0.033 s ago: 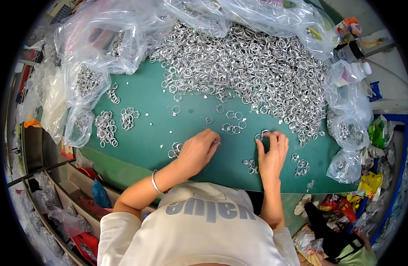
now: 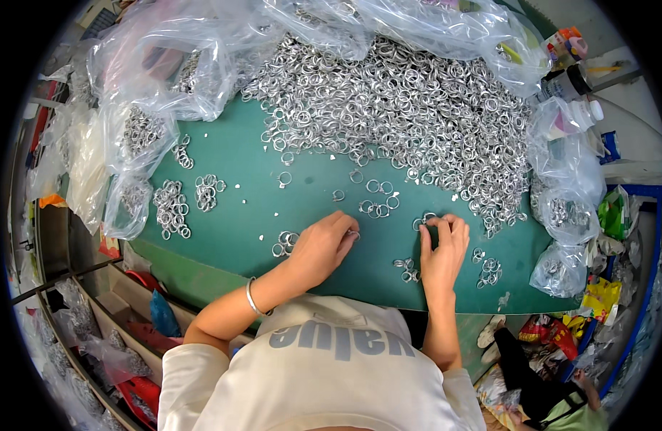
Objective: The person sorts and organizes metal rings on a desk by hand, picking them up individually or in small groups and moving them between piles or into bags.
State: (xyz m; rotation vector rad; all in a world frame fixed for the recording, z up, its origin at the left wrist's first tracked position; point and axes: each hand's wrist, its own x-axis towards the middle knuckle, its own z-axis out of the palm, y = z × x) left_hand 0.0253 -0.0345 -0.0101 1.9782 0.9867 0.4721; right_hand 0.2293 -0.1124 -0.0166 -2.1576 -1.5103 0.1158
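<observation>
While the left hand (image 2: 322,246) pinches one ring (image 2: 356,235) mid-table (image 2: 234,147) and the right hand (image 2: 444,248) pinches another ring (image 2: 417,224) farther right, both look light, stiff, slick, best held by the band.

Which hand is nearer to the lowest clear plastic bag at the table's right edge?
Right. The right hand is to the left of the clear bag, a small cluster of rings between them; the left hand is farther left, beyond the right hand.
</observation>
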